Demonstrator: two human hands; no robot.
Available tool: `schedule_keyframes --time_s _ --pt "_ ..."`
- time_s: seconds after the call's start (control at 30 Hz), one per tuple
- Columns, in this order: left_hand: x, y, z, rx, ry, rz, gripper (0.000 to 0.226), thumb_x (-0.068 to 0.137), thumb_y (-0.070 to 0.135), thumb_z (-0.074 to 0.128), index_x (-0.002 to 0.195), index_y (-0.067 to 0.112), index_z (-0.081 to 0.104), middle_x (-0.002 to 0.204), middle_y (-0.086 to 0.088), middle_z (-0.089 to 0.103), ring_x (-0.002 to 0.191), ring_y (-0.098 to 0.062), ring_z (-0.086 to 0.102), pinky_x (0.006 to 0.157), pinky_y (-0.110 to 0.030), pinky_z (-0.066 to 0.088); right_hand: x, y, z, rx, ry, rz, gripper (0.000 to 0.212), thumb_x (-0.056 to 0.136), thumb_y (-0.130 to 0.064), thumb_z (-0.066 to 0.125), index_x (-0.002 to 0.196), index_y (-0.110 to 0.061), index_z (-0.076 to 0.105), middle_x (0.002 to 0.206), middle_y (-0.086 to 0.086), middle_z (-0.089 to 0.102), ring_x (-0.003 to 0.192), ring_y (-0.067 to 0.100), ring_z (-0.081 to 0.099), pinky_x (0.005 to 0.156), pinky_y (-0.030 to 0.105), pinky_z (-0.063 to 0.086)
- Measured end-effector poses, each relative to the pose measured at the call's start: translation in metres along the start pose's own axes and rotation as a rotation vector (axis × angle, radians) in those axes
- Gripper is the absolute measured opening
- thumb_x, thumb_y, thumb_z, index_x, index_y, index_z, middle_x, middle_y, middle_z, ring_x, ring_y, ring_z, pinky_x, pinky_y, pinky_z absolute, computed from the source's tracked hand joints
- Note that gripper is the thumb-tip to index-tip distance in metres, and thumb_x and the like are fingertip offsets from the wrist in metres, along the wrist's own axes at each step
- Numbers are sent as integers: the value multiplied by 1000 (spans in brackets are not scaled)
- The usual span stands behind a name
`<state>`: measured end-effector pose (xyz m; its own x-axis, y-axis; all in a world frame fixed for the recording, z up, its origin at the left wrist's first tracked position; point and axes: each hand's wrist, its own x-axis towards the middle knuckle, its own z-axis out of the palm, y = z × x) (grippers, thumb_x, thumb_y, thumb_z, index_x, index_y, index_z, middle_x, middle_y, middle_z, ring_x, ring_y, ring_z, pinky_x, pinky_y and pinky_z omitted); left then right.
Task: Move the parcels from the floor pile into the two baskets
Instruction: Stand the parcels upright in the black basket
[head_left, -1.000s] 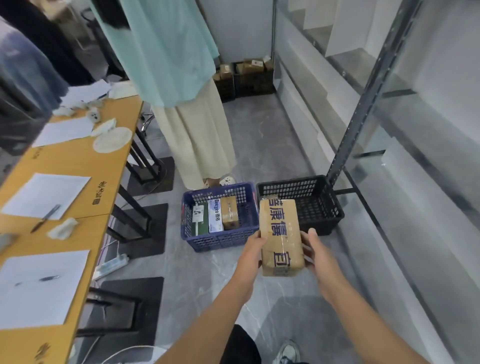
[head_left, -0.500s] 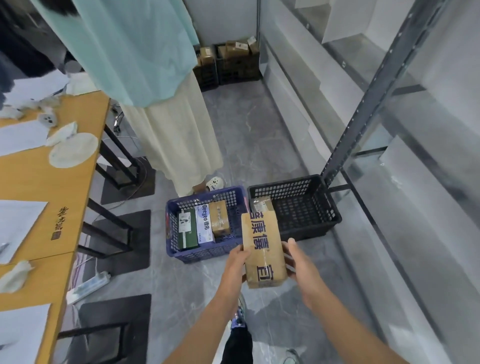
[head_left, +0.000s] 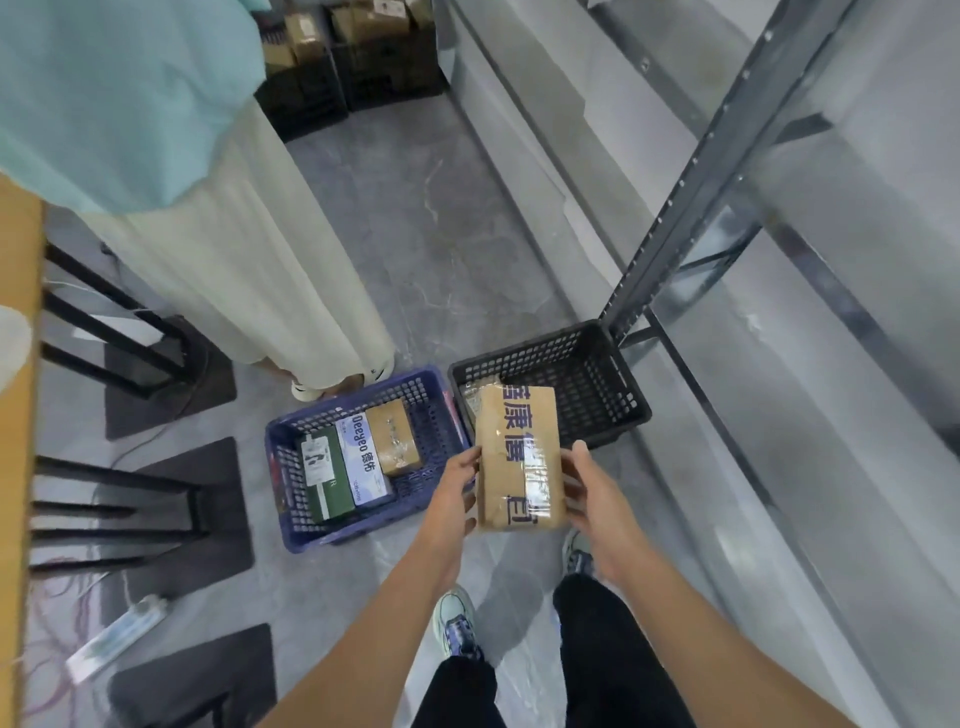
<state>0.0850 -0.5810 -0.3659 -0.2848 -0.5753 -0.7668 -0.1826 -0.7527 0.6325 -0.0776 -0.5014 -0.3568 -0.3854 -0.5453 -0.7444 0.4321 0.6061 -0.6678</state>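
Clasping the parcel (head_left: 519, 452) from both sides, the left grip (head_left: 457, 488) holds its left long edge and the right grip (head_left: 597, 493) holds its right long edge, fingers of each wrapped onto the brown card. The parcel is off the floor (head_left: 441, 234), lying lengthwise away from the person, with blue printed characters running down its top face and clear tape across it. From this view its far end overlaps the near left corner of the black basket (head_left: 613, 395); how high above the rim it sits cannot be told. In that corner, partly hidden by the parcel, lies a plastic-wrapped packet (head_left: 474, 400). Just beside the black basket on its left stands the blue basket (head_left: 332, 535), holding a green box (head_left: 324, 478), a white box (head_left: 366, 457) and a small brown box (head_left: 397, 436) side by side. Beyond the blue basket stands another person in a cream skirt (head_left: 234, 260). A grey shelf upright (head_left: 675, 208) rises by the black basket's far right corner. A wooden surface (head_left: 15, 364) runs along the left edge, and a power strip (head_left: 119, 634) lies on the floor near it.
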Motion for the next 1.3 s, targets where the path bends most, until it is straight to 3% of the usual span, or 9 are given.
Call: schedule_keyframes --time_s 0.17,0.4,0.53,0.7,0.8,0.93,1.03,1.13,1.3 --pt "53 25 36 -4 -9 -38 32 111 38 38 134 41 61 143 6 59 131 -22 55 114 -52 39 61 -31 -24 20 4 22 46 105 -60 44 122 -30 74 115 -1 78 111 22 72 103 49 55" --pt "148 54 111 56 27 -59 32 107 11 45 126 34 56 137 3 60 120 -20 54 79 -37 40 170 -77 -84 -19 -120 39 43 106 -59 37 132 -35 62 122 -1 75 115 24 70 101 52 55" --pt "206 58 138 35 8 -123 41 103 28 65 138 36 45 149 11 46 131 -17 49 96 -40 41 238 -94 -110 -63 -134 54 48 105 -64 35 139 -35 54 131 3 70 120 25 67 91 49 57" --pt "284 48 146 -16 30 -272 114 71 51 89 161 36 20 132 13 61 118 -15 63 106 -51 49 330 -93 -117 -73 -107 63 47 102 -64 43 137 -32 48 132 7 66 120 29 65 91 57 57" --pt "340 32 148 -54 76 -284 109 76 49 88 161 29 22 122 21 57 114 -10 60 112 -56 43 384 -79 -111 -135 -127 68 52 95 -73 46 133 -37 47 132 3 66 123 28 64 96 58 56" --pt "417 -4 147 -49 108 -279 113 59 58 96 150 24 40 141 8 60 124 -18 62 99 -43 49 463 -43 -107 -215 -100 98 47 102 -70 33 135 -40 48 133 -1 67 123 22 64 93 54 56" --pt "470 -41 148 -64 153 -283 92 74 45 91 148 25 40 139 6 59 123 -20 61 103 -41 49 516 -13 -102 -265 -61 160 43 107 -64 22 123 -47 58 126 -9 70 118 11 64 88 38 51" --pt "515 -77 152 -127 194 -345 62 83 48 76 136 33 47 143 -1 54 121 -22 60 100 -42 50 567 16 -98 -316 -20 220 53 104 -70 21 125 -47 64 127 -12 69 121 13 62 104 43 45" --pt "571 -123 150 -115 267 -360 105 54 66 71 150 34 43 143 1 53 127 -23 56 114 -52 43 628 57 -96 -392 -25 272 80 91 -87 23 137 -37 65 135 -4 68 126 19 61 114 46 40"
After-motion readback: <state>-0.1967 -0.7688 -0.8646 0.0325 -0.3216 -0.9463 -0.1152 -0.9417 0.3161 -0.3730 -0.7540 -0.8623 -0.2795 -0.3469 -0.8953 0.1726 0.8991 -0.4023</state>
